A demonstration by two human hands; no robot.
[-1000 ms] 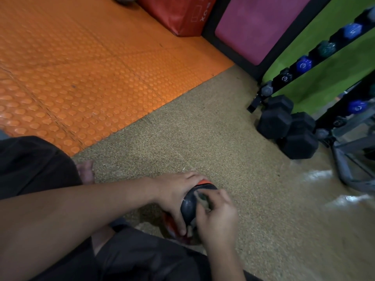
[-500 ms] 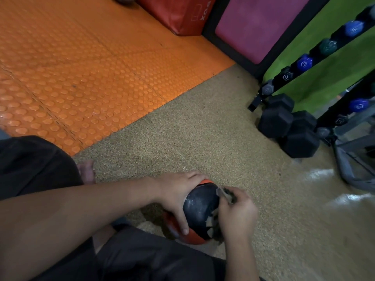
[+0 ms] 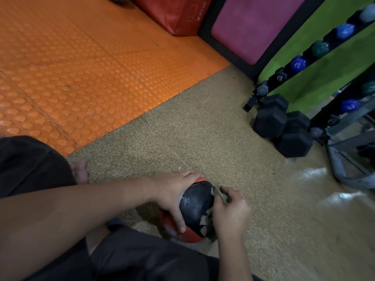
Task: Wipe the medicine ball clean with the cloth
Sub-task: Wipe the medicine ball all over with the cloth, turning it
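Medicine ball (image 3: pixel 195 203): black and red, resting on the speckled tan floor (image 3: pixel 203 128) close in front of the seated person's legs, well apart from the edge of the orange studded mat (image 3: pixel 81 67). Black panel faces up; pale scuffs and ragged, peeling patches show along its right side.
Left hand (image 3: pixel 172 193): spread over the ball's upper left, fingers lying across the top, thumb pressing down the near face. It steadies the ball.
Right hand (image 3: pixel 231 211): fingers curled, pinching the cloth against the ball's right flank.
Cloth (image 3: pixel 222 194): small grey-tan scrap, mostly hidden inside the right hand; only a corner shows at the fingertips.
Step in hand: wiping, judged to be mid-stroke on the right side of the black panel.
Progress: cannot tell how much is clean; scuffs remain on the upper face.
Next move calls for: a firm hold from the left hand while the cloth is drawn over the marked face, then a turn of the ball to reach the red underside.
Surroundings: black hex dumbbells (image 3: pixel 282 128) and a dumbbell rack (image 3: pixel 304 63) at the floor's far right.
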